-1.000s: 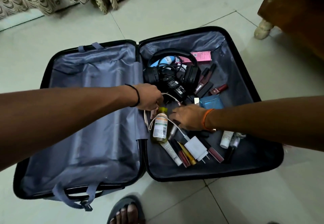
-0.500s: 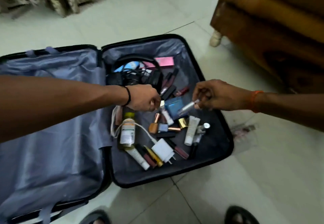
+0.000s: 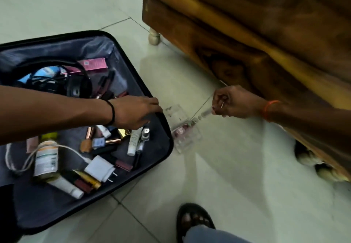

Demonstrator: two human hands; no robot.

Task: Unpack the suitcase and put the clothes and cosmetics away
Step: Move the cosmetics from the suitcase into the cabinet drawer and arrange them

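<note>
The open black suitcase [image 3: 123,42] lies on the floor at the left. Its grey-lined half holds several cosmetics: tubes, lipsticks, nail polish bottles, an oil bottle [image 3: 46,157] and a pink box [image 3: 95,65]. My right hand [image 3: 235,103] pinches a slim clear tube [image 3: 206,112], tip down over a clear plastic organiser [image 3: 187,134] that stands on the floor beside the suitcase and has pinkish items in it. My left hand [image 3: 135,110] hovers palm down over the suitcase's right edge; what its curled fingers hold is hidden.
Black headphones [image 3: 77,87] with cables and a white charger [image 3: 99,168] with its cord also lie in the suitcase. A wooden furniture piece [image 3: 247,33] on pale feet fills the upper right. My sandalled foot [image 3: 193,221] stands on the tiled floor at the bottom.
My right hand lifted a slim tube from the suitcase and carried it right, out over the clear organiser. My left hand moved right to the suitcase's edge. The view swung right.
</note>
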